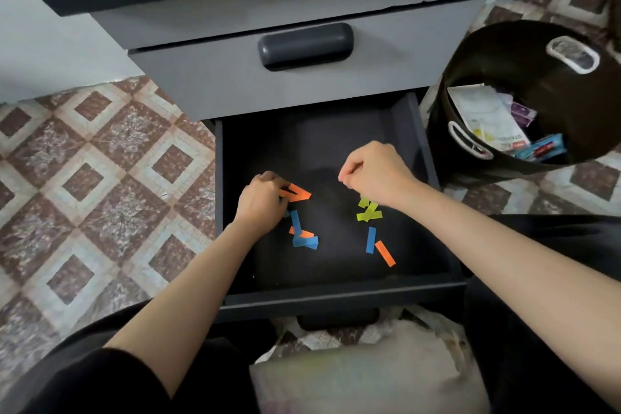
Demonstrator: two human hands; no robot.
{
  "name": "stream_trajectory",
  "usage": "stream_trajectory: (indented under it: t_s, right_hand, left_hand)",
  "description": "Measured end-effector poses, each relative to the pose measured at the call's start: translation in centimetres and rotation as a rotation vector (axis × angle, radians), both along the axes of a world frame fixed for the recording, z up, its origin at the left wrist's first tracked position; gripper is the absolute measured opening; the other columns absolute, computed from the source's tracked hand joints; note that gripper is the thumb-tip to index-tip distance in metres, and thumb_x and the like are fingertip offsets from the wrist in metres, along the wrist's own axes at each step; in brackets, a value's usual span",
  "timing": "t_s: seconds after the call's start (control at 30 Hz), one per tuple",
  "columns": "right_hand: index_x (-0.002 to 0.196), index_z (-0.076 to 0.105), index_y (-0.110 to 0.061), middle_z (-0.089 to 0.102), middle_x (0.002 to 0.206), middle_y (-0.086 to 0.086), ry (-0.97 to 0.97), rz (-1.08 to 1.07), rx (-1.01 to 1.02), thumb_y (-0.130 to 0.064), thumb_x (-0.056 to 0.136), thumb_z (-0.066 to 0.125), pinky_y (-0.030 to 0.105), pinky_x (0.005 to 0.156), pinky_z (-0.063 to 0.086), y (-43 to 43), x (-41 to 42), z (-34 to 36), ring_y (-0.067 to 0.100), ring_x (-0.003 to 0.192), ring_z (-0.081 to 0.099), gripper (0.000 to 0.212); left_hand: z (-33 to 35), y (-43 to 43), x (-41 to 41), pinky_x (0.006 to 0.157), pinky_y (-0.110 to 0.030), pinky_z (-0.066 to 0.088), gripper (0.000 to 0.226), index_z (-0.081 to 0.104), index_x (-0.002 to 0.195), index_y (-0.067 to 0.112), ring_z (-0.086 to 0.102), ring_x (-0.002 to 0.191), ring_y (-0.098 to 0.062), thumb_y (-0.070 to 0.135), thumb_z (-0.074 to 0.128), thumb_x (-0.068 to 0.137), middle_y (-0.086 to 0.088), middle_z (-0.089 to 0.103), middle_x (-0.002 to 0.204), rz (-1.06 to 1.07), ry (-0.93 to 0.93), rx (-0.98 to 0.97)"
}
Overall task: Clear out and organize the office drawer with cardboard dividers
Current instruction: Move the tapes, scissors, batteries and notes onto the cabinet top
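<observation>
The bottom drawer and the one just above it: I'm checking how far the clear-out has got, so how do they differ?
The drawer above is shut; the bottom drawer is pulled out. The drawer above shows only its grey front; the bottom drawer shows a dark floor strewn with coloured paper strips. Both have dark handles.

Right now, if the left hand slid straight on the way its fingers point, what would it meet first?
The orange strips, which the left hand seems to be pinching. Past them only dark drawer floor shows, though depth is unclear.
</observation>
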State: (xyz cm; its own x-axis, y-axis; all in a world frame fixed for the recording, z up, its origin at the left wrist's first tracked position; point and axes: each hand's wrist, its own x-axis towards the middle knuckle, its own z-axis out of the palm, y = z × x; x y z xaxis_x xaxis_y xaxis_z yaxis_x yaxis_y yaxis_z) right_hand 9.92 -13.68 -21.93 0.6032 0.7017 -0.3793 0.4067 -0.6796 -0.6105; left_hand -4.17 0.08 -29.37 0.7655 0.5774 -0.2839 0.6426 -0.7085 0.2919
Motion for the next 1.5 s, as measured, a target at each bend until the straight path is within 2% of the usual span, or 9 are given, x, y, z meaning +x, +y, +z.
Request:
stream_trajectory:
  t_s: [0.1,0.2,0.47,0.6,0.73,0.97,1.13,1.33,1.5]
  right_hand:
    - [0.081,0.074,-0.007,0.071,0.086,0.004,0.08,-0.014,-0.033,0.001,0.083,0.054,0.03,0.065,0.058,-0.4,-0.1,-0.7,0.014,0.058,0.061,0.022]
    - [0.082,0.074,-0.006,0.071,0.085,0.004,0.097,-0.022,-0.053,0.002,0.083,0.052,0.03,0.064,0.058,-0.7,-0.2,-1.0,0.015,0.054,0.06,0.023]
    - [0.083,0.074,-0.008,0.069,0.086,-0.002,0.089,-0.009,-0.06,0.001,0.085,0.053,0.029,0.068,0.057,-0.6,-0.3,-1.1,0.008,0.056,0.057,0.023]
    - [0.084,0.073,-0.008,0.068,0.085,-0.002,0.101,-0.001,-0.066,0.001,0.086,0.054,0.029,0.07,0.057,-0.5,-0.4,-1.3,0.007,0.057,0.056,0.021]
    - [0.084,0.073,-0.009,0.066,0.084,-0.003,0.118,0.001,-0.072,0.0,0.086,0.056,0.029,0.069,0.057,-0.5,-0.5,-1.4,0.007,0.058,0.056,0.019]
    - [0.085,0.073,-0.009,0.061,0.076,-0.009,0.122,0.001,-0.051,-0.003,0.087,0.056,0.023,0.065,0.053,-0.4,-0.2,-1.1,0.005,0.057,0.054,0.018]
    - [0.082,0.072,-0.008,0.066,0.078,0.0,0.179,-0.067,-0.021,-0.002,0.086,0.058,0.017,0.049,0.047,-0.5,0.2,-0.9,0.009,0.054,0.056,0.016]
    - [0.098,0.07,-0.005,0.068,0.091,0.011,0.4,-0.188,0.123,-0.013,0.088,0.062,0.022,0.053,0.047,-0.2,0.4,0.6,0.014,0.059,0.057,0.015]
    - [0.105,0.069,-0.008,0.068,0.088,0.003,0.428,-0.109,0.125,-0.018,0.09,0.061,0.019,0.052,0.048,-0.5,-0.4,1.1,0.01,0.06,0.058,0.02]
  left_hand:
    - [-1.2,0.6,0.5,0.094,-0.034,0.044,0.043,0.053,0.131,0.015,0.045,0.12,-0.026,0.011,0.058,0.089,-0.005,0.049,0.131,-0.024,0.017,-0.003]
    - [-2.0,0.6,0.7,0.094,-0.033,0.043,0.045,0.051,0.133,0.018,0.043,0.119,-0.024,0.014,0.059,0.088,-0.002,0.048,0.131,-0.071,0.045,0.004]
    - [-3.0,0.9,1.2,0.09,-0.03,0.042,0.018,0.065,0.106,0.009,0.043,0.114,-0.023,0.012,0.058,0.089,-0.006,0.053,0.119,-0.05,0.039,0.02]
    - [-3.2,0.7,1.3,0.088,-0.03,0.044,0.017,0.062,0.105,0.005,0.046,0.112,-0.024,0.01,0.057,0.089,-0.009,0.053,0.116,-0.067,0.071,0.014]
    - [-3.2,0.1,1.6,0.077,-0.028,0.041,0.012,0.057,0.1,0.004,0.052,0.101,-0.025,0.011,0.054,0.091,-0.011,0.057,0.107,-0.058,0.087,-0.008]
    - [-2.0,-0.6,2.3,0.069,-0.028,0.045,0.018,0.062,0.107,0.008,0.06,0.09,-0.024,0.012,0.055,0.092,-0.01,0.063,0.101,0.125,0.045,-0.205]
    - [1.9,-1.2,3.6,0.058,-0.022,0.047,0.014,0.068,0.082,0.01,0.058,0.073,-0.015,0.021,0.063,0.089,-0.006,0.063,0.082,0.293,-0.101,-0.455]
    - [6.6,-3.3,1.8,0.064,-0.02,0.045,0.014,0.068,0.075,0.015,0.053,0.067,-0.008,0.022,0.066,0.086,0.002,0.061,0.072,0.394,-0.261,-0.604]
    - [8.6,-5.0,-0.5,0.067,-0.023,0.043,0.015,0.069,0.075,0.015,0.053,0.068,-0.01,0.023,0.065,0.086,-0.002,0.063,0.072,0.399,-0.283,-0.688]
